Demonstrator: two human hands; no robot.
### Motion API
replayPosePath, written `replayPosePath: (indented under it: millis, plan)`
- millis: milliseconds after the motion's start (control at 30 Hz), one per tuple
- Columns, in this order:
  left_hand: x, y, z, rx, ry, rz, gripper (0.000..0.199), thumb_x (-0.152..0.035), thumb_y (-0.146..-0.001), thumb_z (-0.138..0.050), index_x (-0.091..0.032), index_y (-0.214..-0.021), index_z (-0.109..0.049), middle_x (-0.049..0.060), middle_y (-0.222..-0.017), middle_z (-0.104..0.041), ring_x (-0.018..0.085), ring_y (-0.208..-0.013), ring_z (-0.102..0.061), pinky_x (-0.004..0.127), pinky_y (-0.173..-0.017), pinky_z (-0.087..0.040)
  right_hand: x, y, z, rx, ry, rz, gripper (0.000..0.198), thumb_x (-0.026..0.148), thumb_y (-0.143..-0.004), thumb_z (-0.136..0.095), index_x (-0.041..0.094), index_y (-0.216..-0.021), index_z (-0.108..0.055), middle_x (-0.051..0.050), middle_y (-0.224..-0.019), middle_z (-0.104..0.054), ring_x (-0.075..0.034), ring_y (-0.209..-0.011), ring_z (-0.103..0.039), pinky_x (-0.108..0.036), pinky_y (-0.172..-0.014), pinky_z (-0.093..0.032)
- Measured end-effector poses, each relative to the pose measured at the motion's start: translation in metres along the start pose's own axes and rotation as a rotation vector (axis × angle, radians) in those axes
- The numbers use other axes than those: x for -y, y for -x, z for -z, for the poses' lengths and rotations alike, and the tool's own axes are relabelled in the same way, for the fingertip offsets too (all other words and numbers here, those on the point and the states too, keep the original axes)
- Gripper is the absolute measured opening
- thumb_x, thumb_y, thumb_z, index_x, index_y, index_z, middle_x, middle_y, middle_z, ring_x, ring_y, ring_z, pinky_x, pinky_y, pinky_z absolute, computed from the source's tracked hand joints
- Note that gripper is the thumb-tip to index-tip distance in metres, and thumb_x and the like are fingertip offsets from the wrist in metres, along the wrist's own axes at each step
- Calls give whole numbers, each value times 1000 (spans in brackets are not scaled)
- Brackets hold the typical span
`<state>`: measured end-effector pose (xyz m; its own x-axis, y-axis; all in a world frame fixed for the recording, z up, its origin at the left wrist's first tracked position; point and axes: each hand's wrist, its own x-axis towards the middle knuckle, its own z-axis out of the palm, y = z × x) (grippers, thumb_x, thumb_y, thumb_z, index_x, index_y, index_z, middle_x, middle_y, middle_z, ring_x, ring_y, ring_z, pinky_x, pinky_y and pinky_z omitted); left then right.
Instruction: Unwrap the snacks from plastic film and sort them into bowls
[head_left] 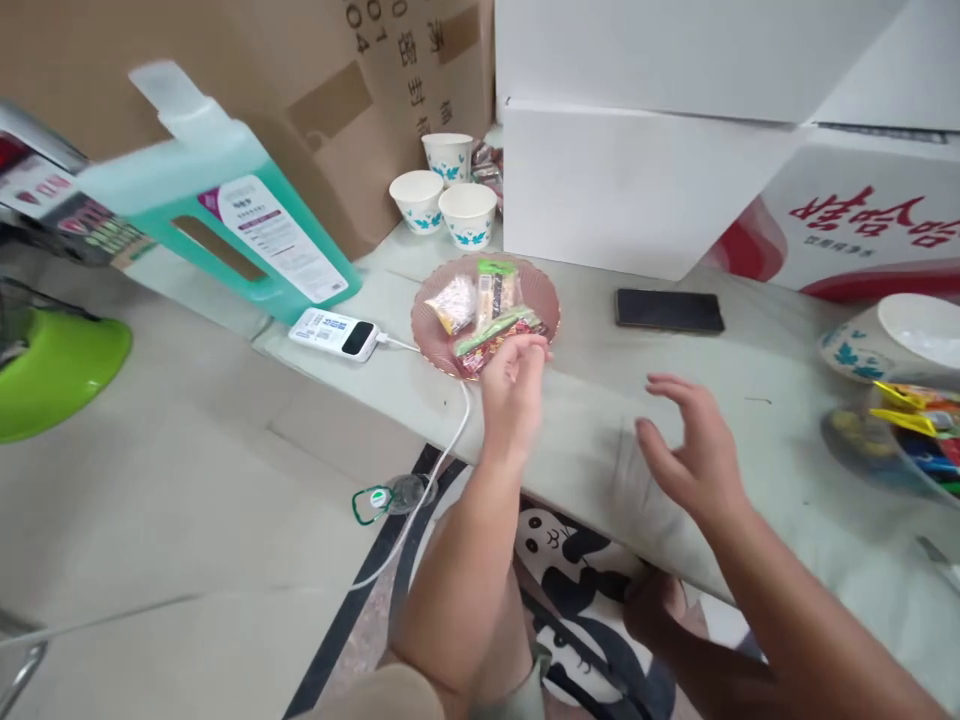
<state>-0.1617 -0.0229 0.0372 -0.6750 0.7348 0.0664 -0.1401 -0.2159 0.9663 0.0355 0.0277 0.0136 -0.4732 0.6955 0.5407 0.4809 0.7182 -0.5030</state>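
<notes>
My left hand (516, 390) is at the near edge of a round pinkish plate (425, 335), its fingers curled around the near end of a red and green snack packet (495, 340); the fingers hide part of that packet. Two other wrapped snacks lie on the plate: a whitish packet (454, 303) at left and a clear packet with a green top (497, 288) at the back. Over the table, to the right of the plate, my right hand (694, 445) holds nothing, its thumb and fingers apart.
Three paper cups (467, 215) stand behind the plate. A white power bank (335, 334) with a cable and a jug of green liquid (247, 220) are at left. A phone (669, 311), a paper bowl (851, 350) and a tub of colourful packets (919, 430) sit rightward. White boxes (600, 190) stand behind.
</notes>
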Motion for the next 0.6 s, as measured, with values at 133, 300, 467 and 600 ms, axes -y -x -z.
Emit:
replayPosePath:
  millis: [133,300,467,600]
  plan:
    - [1,-15,34,-374,-136,-204,12,-31,-91,-57,-21,-93,-64,4,-96,-63,17,-93,-62,32,-89,-49,45,-107,-56,338,-1,200,42,22,-87,-58,25,-128,-58,-13,-127,-65,-30,-123,-61,-49,-102,-52]
    - [12,-36,63,-568,-292,-142,27,-23,-87,-59,-26,-114,-59,6,-126,-51,21,-126,-51,36,-109,-41,57,-188,-130,971,297,345,111,48,-54,-89,36,-153,-42,-11,-168,-24,-59,-148,-20,-75,-104,-40]
    - [25,-50,76,-435,-275,12,37,-18,-82,-62,-26,-118,-59,7,-127,-53,21,-120,-55,36,-105,-45,29,-186,-141,1033,385,492,97,49,-56,-88,37,-146,-53,-7,-169,-20,-62,-148,-9,-70,-97,-47]
    - [28,-51,72,-306,-361,53,28,-16,-80,-62,-25,-106,-63,3,-104,-58,16,-89,-59,30,-84,-49,18,-166,-107,1028,471,491,73,49,-66,-82,34,-135,-62,-10,-164,-30,-58,-144,-21,-57,-83,-56]
